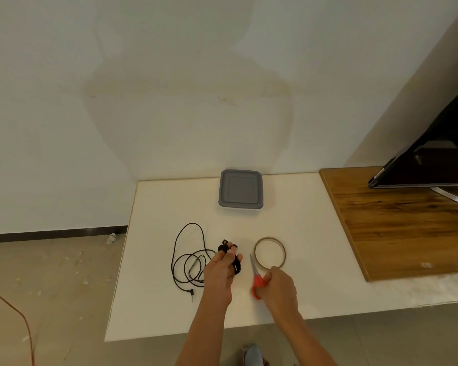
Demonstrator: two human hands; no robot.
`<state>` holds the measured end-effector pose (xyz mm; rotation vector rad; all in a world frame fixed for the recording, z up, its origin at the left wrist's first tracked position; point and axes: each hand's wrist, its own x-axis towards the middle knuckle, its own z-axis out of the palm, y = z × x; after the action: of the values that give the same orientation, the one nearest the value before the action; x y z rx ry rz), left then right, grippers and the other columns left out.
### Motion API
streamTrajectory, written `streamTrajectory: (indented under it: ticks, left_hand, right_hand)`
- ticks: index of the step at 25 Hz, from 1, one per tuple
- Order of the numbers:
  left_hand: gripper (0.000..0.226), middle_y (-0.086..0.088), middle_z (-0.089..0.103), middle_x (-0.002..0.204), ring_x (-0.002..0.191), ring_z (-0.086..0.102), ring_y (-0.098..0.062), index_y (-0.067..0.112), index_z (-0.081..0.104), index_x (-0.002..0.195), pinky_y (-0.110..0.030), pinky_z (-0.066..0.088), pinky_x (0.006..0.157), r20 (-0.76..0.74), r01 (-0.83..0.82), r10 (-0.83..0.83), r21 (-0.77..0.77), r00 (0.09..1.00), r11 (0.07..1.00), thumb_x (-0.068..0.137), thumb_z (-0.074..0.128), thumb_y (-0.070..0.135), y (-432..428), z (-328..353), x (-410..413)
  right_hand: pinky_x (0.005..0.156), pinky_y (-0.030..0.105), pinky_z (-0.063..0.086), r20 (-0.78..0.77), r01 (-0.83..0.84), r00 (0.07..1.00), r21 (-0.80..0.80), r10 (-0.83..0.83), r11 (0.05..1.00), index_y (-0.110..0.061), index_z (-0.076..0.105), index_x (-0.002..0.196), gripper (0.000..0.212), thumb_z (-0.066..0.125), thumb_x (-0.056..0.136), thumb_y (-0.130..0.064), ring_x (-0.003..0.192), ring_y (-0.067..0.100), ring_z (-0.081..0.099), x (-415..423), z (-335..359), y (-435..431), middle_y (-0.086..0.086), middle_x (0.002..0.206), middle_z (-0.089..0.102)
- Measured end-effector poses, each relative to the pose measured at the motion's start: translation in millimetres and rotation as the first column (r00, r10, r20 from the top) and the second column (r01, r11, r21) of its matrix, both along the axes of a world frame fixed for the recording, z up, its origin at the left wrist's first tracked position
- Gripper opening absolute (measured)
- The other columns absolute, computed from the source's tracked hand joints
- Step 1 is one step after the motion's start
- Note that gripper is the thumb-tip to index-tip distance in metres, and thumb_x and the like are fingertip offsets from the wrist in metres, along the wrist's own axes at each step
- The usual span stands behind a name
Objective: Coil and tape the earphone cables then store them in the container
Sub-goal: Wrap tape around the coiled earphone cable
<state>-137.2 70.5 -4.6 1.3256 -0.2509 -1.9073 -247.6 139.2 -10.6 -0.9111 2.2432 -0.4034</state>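
On the white rectangular table [302,233], near its front edge, the left hand [220,273] is closed around a small black bundle of earphone cable [234,262], with the earbud ends poking out past the fingertips. Just to the left of that hand lies a second black earphone cable [181,256] — loose, looped in a few untidy rings on the tabletop, its jack plug pointing toward the front edge. The right hand [278,289] grips the red handles of a pair of scissors [257,277]; the grey blades point away from the person, toward the thin ring of a nearly used-up tape roll [269,252], which lies flat and just beside the blade tips. Farther back, close to the wall, sits a square grey-lidded plastic container [240,190] — its lid on, well apart from both hands. A brown wooden board [381,220] adjoins the table on the right.
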Motion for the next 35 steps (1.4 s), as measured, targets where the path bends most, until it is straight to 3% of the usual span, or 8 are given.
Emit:
streamTrajectory:
  ticks: [3, 7, 10, 12, 14, 23, 30, 35]
  left_hand:
    - [0.02, -0.005, 0.067, 0.108, 0.086, 0.066, -0.017, 0.007, 0.065, 0.107, -0.02, 0.056, 0.069, -0.008, -0.01, 0.01, -0.04, 1.0, 0.999, 0.091, 0.055, 0.001, 4, 28, 7]
    - [0.019, -0.001, 0.07, 0.105, 0.086, 0.067, -0.016, 0.011, 0.068, 0.103, -0.025, 0.05, 0.078, 0.0, -0.004, 0.004, -0.119, 1.0, 0.993, 0.09, 0.057, 0.003, 16, 76, 23]
    - [0.018, -0.001, 0.071, 0.103, 0.086, 0.068, -0.017, 0.014, 0.069, 0.099, -0.025, 0.05, 0.078, 0.054, -0.009, 0.021, -0.227, 0.998, 0.974, 0.089, 0.058, 0.002, 30, 114, 36]
    - [0.018, -0.003, 0.073, 0.103, 0.082, 0.071, -0.016, 0.013, 0.07, 0.101, -0.026, 0.051, 0.081, 0.098, 0.02, 0.014, -0.337, 0.995, 0.941, 0.089, 0.059, 0.004, 42, 136, 42]
    - [0.018, -0.005, 0.074, 0.101, 0.086, 0.071, -0.017, 0.014, 0.07, 0.103, -0.022, 0.052, 0.078, 0.153, 0.07, -0.001, -0.443, 0.988, 0.894, 0.089, 0.06, 0.008, 58, 159, 46]
    - [0.023, 0.008, 0.075, 0.091, 0.087, 0.069, -0.012, 0.021, 0.069, 0.104, -0.02, 0.054, 0.071, 0.219, 0.075, 0.102, -0.674, 0.97, 0.735, 0.091, 0.056, 0.007, 115, 244, 56]
    - [0.024, -0.001, 0.075, 0.094, 0.083, 0.069, -0.031, 0.026, 0.07, 0.109, -0.037, 0.052, 0.076, 0.351, 0.225, 0.064, -0.718, 0.934, 0.659, 0.091, 0.059, 0.016, 143, 262, 74]
    - [0.025, 0.002, 0.076, 0.093, 0.091, 0.071, -0.014, 0.032, 0.067, 0.103, -0.019, 0.054, 0.072, 0.378, 0.302, -0.012, -0.719, 0.926, 0.627, 0.092, 0.056, 0.013, 160, 281, 84]
  right_hand:
    - [0.058, 0.02, 0.042, -0.321, -0.218, 0.913, 0.135, 0.251, 0.967, -0.014, 0.054, 0.104, 0.01, 0.052, 0.094, -0.017, 0.077, 0.012, 0.055, 17, 14, -1, 0.001, 0.1, 0.063]
    - [0.081, 0.022, 0.051, -0.356, -0.349, 0.857, 0.132, 0.373, 0.928, -0.011, 0.059, 0.115, 0.023, 0.05, 0.095, -0.008, 0.101, 0.014, 0.059, 31, 34, -1, 0.004, 0.112, 0.063]
    - [0.074, 0.012, 0.05, -0.172, -0.105, 0.984, -0.293, 0.056, 0.95, -0.013, 0.067, 0.108, 0.02, 0.059, 0.09, -0.015, 0.087, 0.005, 0.063, 32, 86, 6, -0.003, 0.102, 0.068]
    - [0.067, 0.003, 0.045, 0.019, 0.056, 0.998, -0.655, -0.057, 0.754, -0.02, 0.07, 0.097, 0.013, 0.066, 0.086, -0.015, 0.081, -0.004, 0.063, 44, 139, 19, -0.019, 0.089, 0.066]
    - [0.065, 0.0, 0.043, 0.133, 0.101, 0.991, -0.755, 0.0, 0.648, -0.028, 0.07, 0.091, 0.013, 0.068, 0.083, -0.018, 0.085, -0.014, 0.059, 60, 186, 29, -0.026, 0.083, 0.063]
    - [0.058, -0.001, 0.043, 0.276, 0.131, 0.953, -0.74, 0.12, 0.66, -0.044, 0.062, 0.071, 0.023, 0.068, 0.084, -0.026, 0.071, -0.017, 0.061, 87, 271, 75, -0.031, 0.058, 0.061]
    - [0.068, 0.022, 0.051, 0.437, 0.131, 0.879, -0.605, 0.19, 0.785, -0.032, 0.072, 0.063, 0.022, 0.068, 0.083, -0.024, 0.069, 0.005, 0.07, 77, 304, 96, -0.006, 0.065, 0.073]
    - [0.068, 0.021, 0.048, 0.619, 0.123, 0.764, -0.417, 0.182, 0.9, -0.014, 0.074, 0.074, 0.013, 0.071, 0.08, -0.026, 0.068, 0.009, 0.07, 69, 318, 103, 0.003, 0.071, 0.074]
